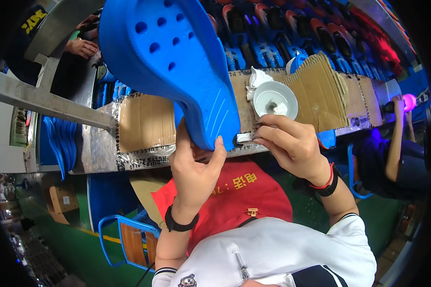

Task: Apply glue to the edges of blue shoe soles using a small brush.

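Observation:
A large blue foam shoe sole (177, 62), pierced with round holes at its wide end, is tilted up over the bench. My left hand (196, 165) grips its narrow end, with the thumb on the grooved face and the fingers behind. Between the closed fingertips of my right hand (289, 143) is a small brush-like tool (244, 138) with a whitish head; its handle is mostly hidden. The dark tip of that head is at the sole's narrow edge. Just beyond my right fingers stands a pale round bowl (292, 106) with white paste inside.
Crumpled white tissue (259, 77) lies against the bowl. Cardboard pieces (316, 91) cover parts of the bench. Rows of blue and red shoes (273, 43) fill the far side. A metal frame (57, 103) crosses at left. Co-workers' hands show at far left and right, near a pink light (409, 102).

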